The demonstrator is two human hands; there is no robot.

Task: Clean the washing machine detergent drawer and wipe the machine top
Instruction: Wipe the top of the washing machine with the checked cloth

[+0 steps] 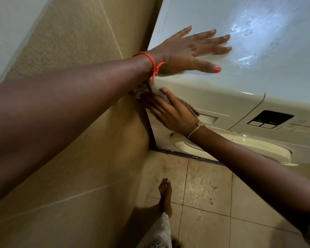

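Observation:
The white washing machine top (pixel 258 56) fills the upper right, with wet streaks shining on it. My left hand (pixel 190 51) lies flat on the top near its left edge, fingers spread and straight. Below it, my right hand (pixel 170 111) holds a pale cloth (pixel 157 90) against the upper left corner of the front panel, thumb over the cloth; my left wrist partly hides the fingers. The detergent drawer (pixel 208 118) sits closed in the panel just right of that hand.
A beige tiled wall (pixel 89 140) stands close against the machine's left side. A dark control panel (pixel 270 119) lies right of the drawer and the round door (pixel 240 145) below. My bare foot (pixel 166 196) stands on the stained floor tiles.

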